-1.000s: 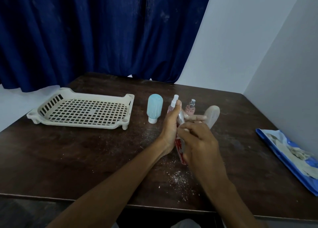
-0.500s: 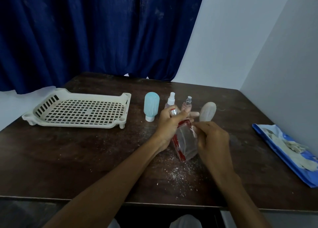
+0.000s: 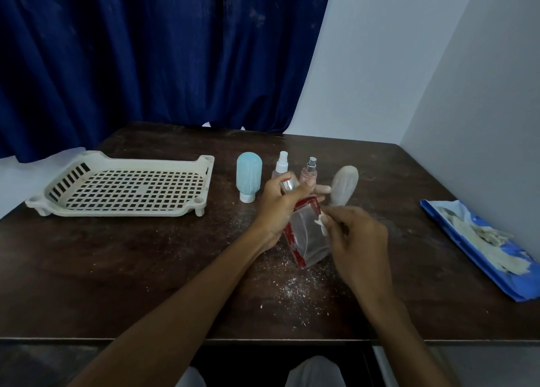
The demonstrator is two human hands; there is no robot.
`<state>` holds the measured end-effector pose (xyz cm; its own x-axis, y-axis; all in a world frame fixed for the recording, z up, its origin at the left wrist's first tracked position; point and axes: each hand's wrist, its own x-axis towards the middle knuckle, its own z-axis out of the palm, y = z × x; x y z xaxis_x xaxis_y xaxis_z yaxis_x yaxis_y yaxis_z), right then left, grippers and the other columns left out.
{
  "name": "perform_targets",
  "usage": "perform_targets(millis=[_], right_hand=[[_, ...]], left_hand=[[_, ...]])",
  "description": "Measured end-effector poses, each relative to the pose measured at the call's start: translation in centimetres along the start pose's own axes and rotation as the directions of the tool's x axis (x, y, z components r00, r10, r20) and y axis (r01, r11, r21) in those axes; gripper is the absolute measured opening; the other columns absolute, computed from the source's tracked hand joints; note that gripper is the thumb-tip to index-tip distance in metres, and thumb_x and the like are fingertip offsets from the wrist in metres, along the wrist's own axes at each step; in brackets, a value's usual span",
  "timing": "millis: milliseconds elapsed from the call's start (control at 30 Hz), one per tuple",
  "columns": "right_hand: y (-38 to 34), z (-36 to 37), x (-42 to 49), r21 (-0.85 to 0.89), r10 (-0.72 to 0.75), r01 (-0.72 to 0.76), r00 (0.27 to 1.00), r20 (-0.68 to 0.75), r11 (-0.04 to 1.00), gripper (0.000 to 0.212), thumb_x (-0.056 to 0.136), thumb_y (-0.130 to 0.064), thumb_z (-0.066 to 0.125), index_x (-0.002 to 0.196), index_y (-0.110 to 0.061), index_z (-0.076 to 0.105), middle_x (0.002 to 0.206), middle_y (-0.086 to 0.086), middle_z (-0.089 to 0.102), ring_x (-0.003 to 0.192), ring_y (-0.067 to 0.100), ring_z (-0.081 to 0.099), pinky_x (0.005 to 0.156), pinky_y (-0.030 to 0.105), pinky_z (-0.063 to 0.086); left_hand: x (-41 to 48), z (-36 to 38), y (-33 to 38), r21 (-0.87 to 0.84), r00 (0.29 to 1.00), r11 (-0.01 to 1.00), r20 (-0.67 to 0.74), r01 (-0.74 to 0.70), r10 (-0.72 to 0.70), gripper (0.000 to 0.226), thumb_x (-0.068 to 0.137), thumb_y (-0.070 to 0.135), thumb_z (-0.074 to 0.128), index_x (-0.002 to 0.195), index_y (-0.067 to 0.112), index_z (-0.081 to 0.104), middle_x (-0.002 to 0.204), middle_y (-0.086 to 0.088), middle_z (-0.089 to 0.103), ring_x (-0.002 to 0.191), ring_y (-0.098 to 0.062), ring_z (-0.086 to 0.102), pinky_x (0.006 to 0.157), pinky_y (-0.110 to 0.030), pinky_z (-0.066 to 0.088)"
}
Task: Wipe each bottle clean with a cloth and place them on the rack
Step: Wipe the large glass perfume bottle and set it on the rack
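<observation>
- Your left hand (image 3: 276, 208) is wrapped around the neck and shoulder of the clear rectangular glass bottle with red edges and a silver cap (image 3: 306, 234), thumb across its front, holding it tilted above the table with the cap pointing away from you.
- Your right hand (image 3: 358, 246) is closed on a small scrap of white cloth (image 3: 321, 225), pinched at the fingertips and pressed to the bottle's clear front face.
- At the far left of the dark brown wooden table (image 3: 117, 269) stands the cream plastic rack with a square-grid floor and short feet (image 3: 122, 185); no bottle lies in it.
- Just right of the rack, a pale blue rounded plastic bottle (image 3: 249, 176) stands on its white cap.
- Next comes a small clear spray bottle with a white nozzle (image 3: 282, 166), partly hidden behind your left hand.
- Beside it is a small pink spray bottle with a silver nozzle (image 3: 309, 173), its base also hidden.
- Further right, a whitish translucent rounded bottle (image 3: 344, 186) stands slightly tilted, just beyond your right fingertips.
- White crumbs and dust (image 3: 292, 290) speckle the table under and in front of your hands.
- Near the table's right edge lies a blue plastic packet with whitish cloth on it (image 3: 482, 240), well apart from the bottles.
</observation>
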<state>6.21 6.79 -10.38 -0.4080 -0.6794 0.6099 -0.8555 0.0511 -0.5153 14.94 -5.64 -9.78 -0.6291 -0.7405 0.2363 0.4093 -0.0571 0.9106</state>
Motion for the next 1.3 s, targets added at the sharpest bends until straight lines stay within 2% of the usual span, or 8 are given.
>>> perform_targets(millis=[267,500,633,800,933,1067,1133,1300], right_hand=[[1.2,-0.8,-1.1,0.062,0.062,-0.064,0.997,0.038,0.996,0.016,0.088,-0.018,0.073,0.103,-0.021,0.077,0.093,-0.010,0.072,0.081,-0.002,0.064,0.074,0.009,0.046],[1.7,-1.6,-1.7,0.248,0.198,-0.214,0.976,0.090,0.945,0.023,0.082,-0.016,0.077,0.104,-0.022,0.076,0.096,-0.015,0.071,0.086,-0.009,0.065,0.074,0.002,0.045],[1.8,-1.7,-2.2,0.328,0.210,-0.225,0.974,0.082,0.917,0.025,0.081,-0.016,0.077,0.105,-0.021,0.076,0.098,-0.011,0.073,0.085,-0.006,0.068,0.074,0.004,0.047],[1.2,-2.2,-2.1,0.407,0.236,-0.238,0.970,0.057,0.882,0.026,0.082,-0.021,0.076,0.108,-0.026,0.074,0.099,-0.011,0.074,0.088,-0.003,0.069,0.077,0.013,0.054],[0.3,-2.8,-1.2,0.452,0.242,-0.232,0.970,0.037,0.861,0.028,0.084,-0.023,0.074,0.113,-0.023,0.073,0.103,-0.014,0.073,0.092,-0.006,0.068,0.076,0.012,0.054],[0.0,-3.1,-1.5,0.514,0.274,-0.253,0.961,0.037,0.820,0.024,0.085,-0.020,0.074,0.109,-0.026,0.072,0.093,-0.019,0.071,0.087,-0.007,0.068,0.069,0.009,0.051],[0.0,-3.1,-2.1,0.548,0.302,-0.263,0.953,0.019,0.794,0.024,0.085,-0.017,0.073,0.108,-0.022,0.072,0.091,-0.017,0.073,0.086,-0.006,0.068,0.071,0.011,0.053],[-0.8,-2.5,-3.5,0.580,0.366,-0.262,0.928,-0.068,0.771,0.025,0.084,-0.020,0.075,0.109,-0.022,0.072,0.099,-0.006,0.074,0.086,0.002,0.072,0.074,0.020,0.058]], left_hand=[[0.0,-0.1,0.1,-0.016,1.000,1.000,-0.018,0.013,-0.013,0.026,0.088,0.027,0.067,0.075,0.012,0.051,0.104,-0.029,0.072,0.105,-0.038,0.070,0.102,-0.053,0.050],[-0.5,0.2,0.6,-0.034,0.987,0.997,0.138,-0.073,0.077,0.028,0.096,0.019,0.057,0.071,0.027,0.067,0.108,-0.030,0.070,0.110,-0.039,0.067,0.099,-0.048,0.052],[-0.7,0.3,0.8,0.002,0.967,0.990,0.210,-0.144,0.141,0.016,0.094,0.020,0.055,0.082,0.011,0.061,0.103,-0.016,0.075,0.105,-0.030,0.071,0.089,-0.036,0.056],[-0.9,0.7,0.9,0.124,0.922,0.961,0.335,-0.248,0.195,0.036,0.091,0.036,0.062,0.091,-0.001,0.061,0.119,-0.017,0.070,0.117,-0.034,0.065,0.100,-0.048,0.052],[-0.6,0.6,1.6,0.301,0.891,0.890,0.406,-0.343,0.206,0.050,0.091,0.046,0.060,0.097,-0.004,0.067,0.125,-0.011,0.069,0.119,-0.024,0.065,0.102,-0.046,0.051],[0.2,0.8,1.7,0.465,0.869,0.770,0.440,-0.437,0.227,0.026,0.094,0.036,0.060,0.095,0.013,0.072,0.120,-0.009,0.071,0.114,-0.017,0.067,0.098,-0.046,0.054],[0.3,1.1,1.3,0.505,0.856,0.706,0.419,-0.496,0.301,0.020,0.094,0.034,0.062,0.097,0.019,0.074,0.115,-0.007,0.074,0.107,-0.016,0.070,0.090,-0.047,0.058],[0.5,1.0,0.0,0.618,0.790,0.542,0.230,-0.570,0.568,0.032,0.094,0.032,0.066,0.092,0.002,0.076,0.086,-0.006,0.077,0.075,-0.019,0.074,0.063,-0.046,0.057]])
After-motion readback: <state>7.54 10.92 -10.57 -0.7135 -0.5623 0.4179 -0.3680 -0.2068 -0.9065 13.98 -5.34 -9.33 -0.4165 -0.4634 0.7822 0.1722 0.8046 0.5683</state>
